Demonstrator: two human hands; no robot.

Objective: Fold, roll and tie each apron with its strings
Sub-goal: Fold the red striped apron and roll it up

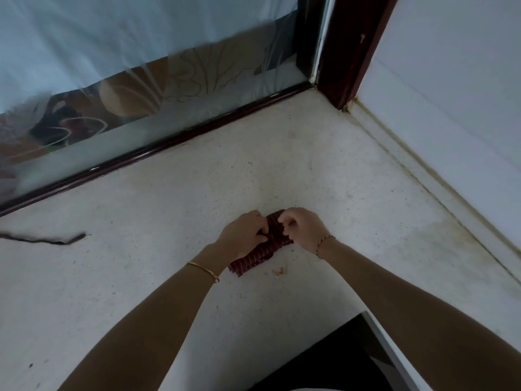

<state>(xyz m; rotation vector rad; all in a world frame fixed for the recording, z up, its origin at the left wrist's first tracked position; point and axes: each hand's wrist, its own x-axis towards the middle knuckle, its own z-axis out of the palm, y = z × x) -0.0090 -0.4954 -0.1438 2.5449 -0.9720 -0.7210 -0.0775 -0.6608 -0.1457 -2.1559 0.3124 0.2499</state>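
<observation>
My left hand (242, 235) and my right hand (304, 230) met over the rolled apron (255, 259), a dark red cloth with thin pale stripes, bunched into a short tight bundle. It lay on the speckled white counter (174, 198), directly under both hands. My left fingers were curled down onto the middle of the roll and gripped it. My right fingers were bent in just as tightly at the far end of the roll and pinched the cloth there. Whether they had hold of a string or only a fold of fabric, I could not tell. The near end of the roll stuck out below my left hand, beside the wrist.

A thin gold bangle (203, 271) sat on my left wrist and a fine chain bracelet (323, 244) on my right. Just beside the roll, on the near side of my right hand, there was a small orange stain (279, 270) on the counter. Well out to the left of my left hand lay a thin dark strand (45, 240); what it was I could not make out. Beyond my hands ran a dark wooden frame (158, 149) under a frosted, patterned glass pane (174, 80). A pale wall (451, 94) rose off to the right of my right hand.
</observation>
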